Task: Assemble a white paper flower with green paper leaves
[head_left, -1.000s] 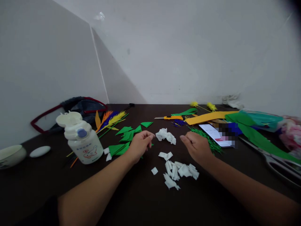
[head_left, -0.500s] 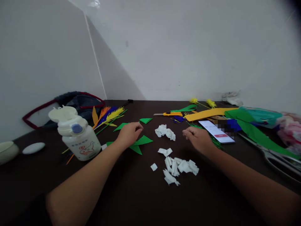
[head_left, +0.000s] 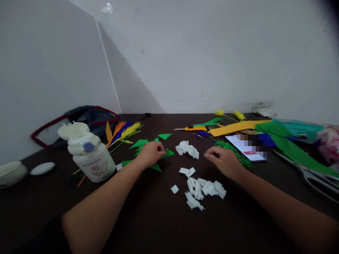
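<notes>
My left hand is closed in a pinch over the cut green paper pieces. At its fingertips one pointed green paper piece is raised; the fingers partly hide it. My right hand is loosely curled, thumb against fingers, and nothing shows in it. It hovers between a crumpled white tissue and a fringed green strip. Nearer to me lie several folded white tissue pieces and a small white square. Another folded green piece rests beyond my left hand.
At left stand a white bottle with its lid up, a pale bowl and coloured paper plumes. A yellow utility knife lies at the back, blade out. On the right are a phone, scissors and an orange strip.
My left hand has moved slightly right and turned, and a green paper piece at its fingertips has risen. My right hand's fingers have shifted slightly. The view has moved a little.
</notes>
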Tool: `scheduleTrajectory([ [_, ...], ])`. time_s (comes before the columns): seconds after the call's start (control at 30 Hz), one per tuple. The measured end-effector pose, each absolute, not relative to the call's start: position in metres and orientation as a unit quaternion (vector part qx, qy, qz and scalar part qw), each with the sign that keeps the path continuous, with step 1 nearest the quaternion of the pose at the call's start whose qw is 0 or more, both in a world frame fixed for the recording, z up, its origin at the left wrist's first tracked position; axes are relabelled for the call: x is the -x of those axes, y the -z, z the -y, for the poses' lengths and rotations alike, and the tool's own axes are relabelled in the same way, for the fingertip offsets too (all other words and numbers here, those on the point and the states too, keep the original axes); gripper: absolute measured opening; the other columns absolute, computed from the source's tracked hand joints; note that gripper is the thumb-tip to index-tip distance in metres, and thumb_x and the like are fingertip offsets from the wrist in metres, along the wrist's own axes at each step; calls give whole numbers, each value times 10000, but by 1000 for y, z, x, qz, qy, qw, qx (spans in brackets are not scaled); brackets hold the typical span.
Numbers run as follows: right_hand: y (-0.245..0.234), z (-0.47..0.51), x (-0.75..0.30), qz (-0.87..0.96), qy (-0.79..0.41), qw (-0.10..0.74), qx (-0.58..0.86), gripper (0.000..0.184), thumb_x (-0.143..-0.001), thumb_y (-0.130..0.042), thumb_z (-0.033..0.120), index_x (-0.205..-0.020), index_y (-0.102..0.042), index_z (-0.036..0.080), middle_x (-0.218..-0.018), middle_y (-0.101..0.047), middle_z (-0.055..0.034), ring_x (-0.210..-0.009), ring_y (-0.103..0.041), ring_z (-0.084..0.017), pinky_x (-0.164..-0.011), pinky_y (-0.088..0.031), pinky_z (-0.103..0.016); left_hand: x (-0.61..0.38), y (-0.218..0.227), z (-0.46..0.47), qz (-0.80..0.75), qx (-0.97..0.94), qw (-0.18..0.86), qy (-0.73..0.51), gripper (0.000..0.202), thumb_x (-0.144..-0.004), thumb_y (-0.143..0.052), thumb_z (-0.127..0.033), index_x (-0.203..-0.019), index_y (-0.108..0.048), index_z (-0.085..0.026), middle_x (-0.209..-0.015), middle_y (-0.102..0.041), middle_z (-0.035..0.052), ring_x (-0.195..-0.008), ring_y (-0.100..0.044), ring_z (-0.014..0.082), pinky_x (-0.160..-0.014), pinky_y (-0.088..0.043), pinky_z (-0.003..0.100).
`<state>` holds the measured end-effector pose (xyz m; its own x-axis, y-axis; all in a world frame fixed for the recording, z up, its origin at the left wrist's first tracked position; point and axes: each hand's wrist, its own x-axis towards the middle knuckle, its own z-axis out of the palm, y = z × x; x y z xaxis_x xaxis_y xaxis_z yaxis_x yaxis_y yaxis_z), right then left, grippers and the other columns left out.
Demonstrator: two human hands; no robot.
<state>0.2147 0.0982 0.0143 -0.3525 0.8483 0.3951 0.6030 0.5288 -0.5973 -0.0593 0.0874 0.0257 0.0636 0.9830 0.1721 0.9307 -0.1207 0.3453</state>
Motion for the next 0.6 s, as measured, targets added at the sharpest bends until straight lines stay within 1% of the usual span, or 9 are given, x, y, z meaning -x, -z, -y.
scheduleTrajectory([
  [0.03, -18, -93, -211, 801, -188, 358, 442, 120, -745, -521, 285, -690, -598, 211, -690, -613, -16, -656, -542, -159, -625, -393, -297, 55, -31, -83, -646, -716, 102, -244, 129, -681, -565, -305, -668, -544, -179, -654, -575, 17, -616, -501, 146, -538, -323, 246],
  [0.1, -27, -82, -200, 797, -212, 391, 409, 124, -752, -513, 261, -702, -615, 213, -722, -607, -20, -688, -546, -154, -651, -398, -295, 44, -41, -72, -599, -688, 220, -344, 130, -690, -562, -288, -695, -499, -174, -609, -541, -7, -558, -479, 119, -502, -321, 225],
  [0.17, -35, -70, -187, 786, -241, 417, 387, 138, -758, -503, 256, -749, -635, 217, -728, -594, -22, -689, -541, -149, -646, -401, -292, 33, -47, -61, -550, -668, 314, -390, 134, -692, -567, -263, -714, -471, -174, -577, -511, -29, -520, -458, 98, -481, -312, 209],
  [0.23, -39, -62, -175, 747, -299, 442, 397, 183, -750, -512, 261, -891, -622, 224, -656, -562, -1, -601, -514, -132, -578, -400, -279, 24, -50, -53, -525, -651, 356, -417, 127, -692, -569, -230, -725, -461, -171, -562, -490, -41, -505, -435, 84, -474, -304, 199],
  [0.33, -36, -58, -163, 681, -423, 455, 388, 376, -732, -532, 263, -1103, -504, 211, -573, -508, 38, -509, -468, -111, -504, -391, -256, 14, -49, -48, -485, -650, 373, -451, 157, -663, -595, -172, -752, -466, -166, -606, -468, -46, -550, -430, 74, -507, -328, 193],
  [0.4, -32, -58, -158, 675, -459, 433, 383, 353, -721, -542, 259, -1067, -519, 190, -563, -507, 37, -495, -458, -103, -486, -380, -248, 14, -48, -48, -462, -651, 386, -462, 199, -645, -612, -155, -776, -463, -165, -646, -473, -42, -587, -445, 75, -540, -353, 199],
  [0.5, -24, -60, -157, 703, -433, 393, 406, 160, -721, -540, 264, -842, -591, 174, -575, -525, 18, -492, -447, -93, -469, -350, -241, 27, -50, -51, -439, -672, 405, -438, 281, -641, -622, -159, -870, -459, -175, -665, -475, -47, -602, -460, 78, -556, -370, 203],
  [0.53, -22, -61, -157, 715, -416, 381, 413, 136, -718, -541, 263, -809, -593, 175, -584, -534, 14, -500, -454, -94, -473, -348, -241, 35, -52, -51, -442, -688, 406, -409, 295, -647, -617, -162, -897, -462, -181, -642, -465, -55, -582, -453, 76, -538, -360, 198],
  [0.6, -19, -61, -158, 737, -384, 361, 424, 150, -706, -552, 258, -830, -592, 183, -600, -549, 13, -521, -473, -101, -491, -360, -246, 55, -57, -53, -454, -728, 414, -305, 337, -653, -614, -179, -959, -475, -196, -639, -485, -54, -562, -453, 80, -509, -340, 195],
])
